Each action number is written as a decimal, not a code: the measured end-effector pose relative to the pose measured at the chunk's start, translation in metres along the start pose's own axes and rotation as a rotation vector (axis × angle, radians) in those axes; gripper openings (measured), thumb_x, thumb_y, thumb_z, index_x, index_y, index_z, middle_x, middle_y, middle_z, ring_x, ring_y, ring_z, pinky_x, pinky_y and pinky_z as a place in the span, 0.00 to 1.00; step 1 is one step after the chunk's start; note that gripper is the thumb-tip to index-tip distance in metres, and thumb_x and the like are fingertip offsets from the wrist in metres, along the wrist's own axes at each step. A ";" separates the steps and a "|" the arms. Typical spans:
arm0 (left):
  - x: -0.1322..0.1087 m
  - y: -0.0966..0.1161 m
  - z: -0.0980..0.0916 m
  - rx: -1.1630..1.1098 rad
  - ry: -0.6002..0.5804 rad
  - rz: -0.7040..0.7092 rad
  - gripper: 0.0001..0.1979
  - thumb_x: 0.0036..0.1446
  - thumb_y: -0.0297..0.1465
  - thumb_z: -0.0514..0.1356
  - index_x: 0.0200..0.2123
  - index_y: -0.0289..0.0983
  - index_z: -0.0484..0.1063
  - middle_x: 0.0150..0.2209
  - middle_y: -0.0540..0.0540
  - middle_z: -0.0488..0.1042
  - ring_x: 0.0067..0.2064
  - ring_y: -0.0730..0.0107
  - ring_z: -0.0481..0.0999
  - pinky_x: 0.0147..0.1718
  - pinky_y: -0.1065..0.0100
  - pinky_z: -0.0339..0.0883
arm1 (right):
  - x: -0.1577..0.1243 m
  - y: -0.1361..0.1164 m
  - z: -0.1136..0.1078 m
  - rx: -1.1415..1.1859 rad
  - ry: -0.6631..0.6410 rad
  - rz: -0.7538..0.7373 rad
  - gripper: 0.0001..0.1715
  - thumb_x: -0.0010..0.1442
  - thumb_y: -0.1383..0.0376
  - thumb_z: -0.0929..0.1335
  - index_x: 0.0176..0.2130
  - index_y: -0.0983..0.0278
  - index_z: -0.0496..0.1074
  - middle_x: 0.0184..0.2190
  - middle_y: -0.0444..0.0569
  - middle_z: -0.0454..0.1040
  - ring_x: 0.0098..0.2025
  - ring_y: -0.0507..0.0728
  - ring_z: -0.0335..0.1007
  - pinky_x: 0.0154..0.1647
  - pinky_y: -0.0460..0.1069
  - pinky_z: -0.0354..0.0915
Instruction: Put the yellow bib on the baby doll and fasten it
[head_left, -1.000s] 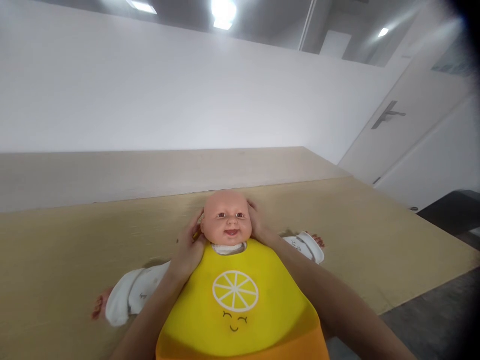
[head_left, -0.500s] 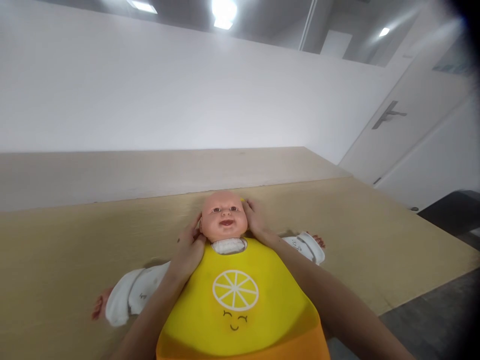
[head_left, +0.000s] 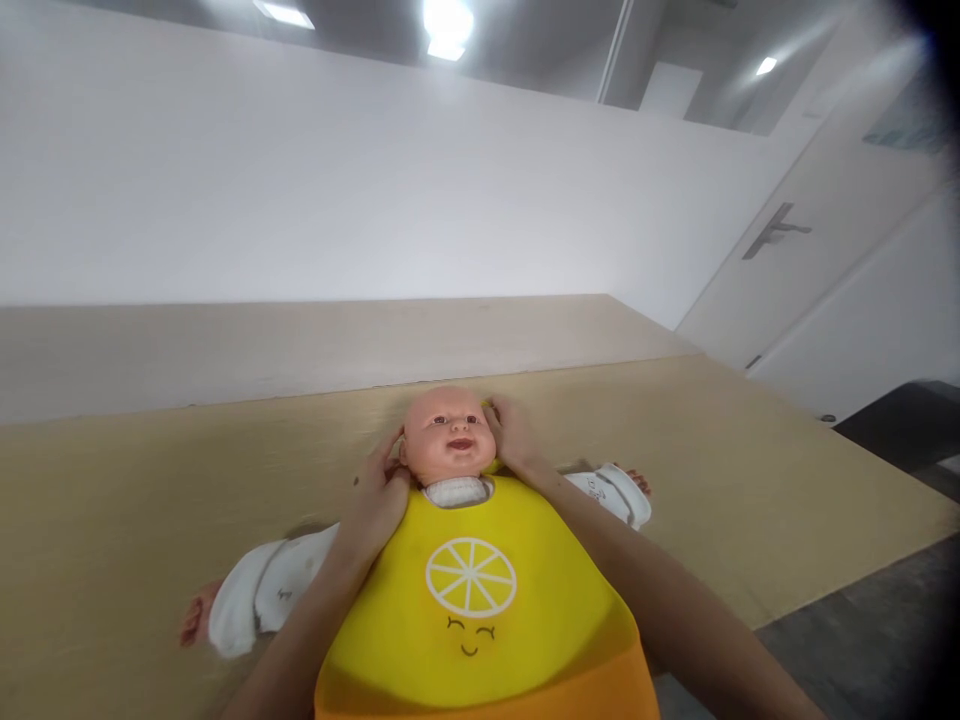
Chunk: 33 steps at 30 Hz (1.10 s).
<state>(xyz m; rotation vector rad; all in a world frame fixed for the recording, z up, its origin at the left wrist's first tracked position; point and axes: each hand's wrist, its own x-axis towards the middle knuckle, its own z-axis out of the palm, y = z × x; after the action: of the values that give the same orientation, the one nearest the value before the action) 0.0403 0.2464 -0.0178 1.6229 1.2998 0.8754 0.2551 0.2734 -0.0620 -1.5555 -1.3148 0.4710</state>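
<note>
A baby doll in white clothes lies on its back with its arms spread out. Over its chest is a yellow bib with a white citrus slice, a smiling face and an orange lower pocket. My left hand is curled at the side of the doll's head and neck, its fingertips partly hidden behind. My right hand is closed at the other side of the head, with a bit of the bib's yellow strap showing at its fingers. The back of the doll's neck is out of sight.
The doll lies on a light wooden table, with a pale raised strip along its back against a white wall. At the right are a door with a metal handle and a dark chair.
The doll's head has turned slightly toward the right, and more yellow strap shows between it and my right hand. Both hands stay in almost the same place.
</note>
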 end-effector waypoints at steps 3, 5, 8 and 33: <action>0.000 -0.001 0.000 0.048 0.031 -0.008 0.28 0.51 0.27 0.51 0.58 0.38 0.66 0.36 0.47 0.79 0.37 0.59 0.77 0.36 0.63 0.67 | -0.003 -0.011 -0.005 -0.001 -0.020 -0.003 0.15 0.57 0.59 0.61 0.22 0.60 0.55 0.20 0.41 0.60 0.25 0.52 0.54 0.26 0.47 0.49; 0.000 -0.003 0.000 0.083 0.065 -0.005 0.27 0.52 0.28 0.51 0.56 0.38 0.67 0.38 0.45 0.79 0.40 0.57 0.77 0.41 0.60 0.66 | -0.005 -0.019 -0.009 0.022 -0.033 -0.007 0.16 0.58 0.58 0.60 0.22 0.60 0.54 0.19 0.41 0.58 0.25 0.53 0.55 0.26 0.47 0.48; 0.000 -0.005 -0.001 0.128 0.077 0.017 0.24 0.54 0.29 0.50 0.54 0.39 0.68 0.37 0.45 0.79 0.42 0.55 0.76 0.47 0.55 0.62 | -0.007 -0.026 -0.012 0.053 -0.044 0.004 0.17 0.58 0.57 0.59 0.22 0.61 0.55 0.20 0.41 0.58 0.27 0.53 0.57 0.27 0.47 0.49; -0.029 0.019 -0.046 -0.400 0.332 0.067 0.19 0.45 0.40 0.68 0.40 0.39 0.74 0.37 0.47 0.80 0.40 0.65 0.77 0.34 0.73 0.70 | -0.027 -0.062 -0.072 0.481 -0.010 -0.004 0.18 0.56 0.51 0.69 0.29 0.64 0.70 0.19 0.41 0.65 0.20 0.48 0.56 0.21 0.45 0.52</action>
<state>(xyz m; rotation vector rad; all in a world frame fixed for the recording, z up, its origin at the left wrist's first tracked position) -0.0008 0.2249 0.0169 1.2456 1.1948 1.3931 0.2724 0.2123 0.0134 -1.1495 -1.1090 0.7328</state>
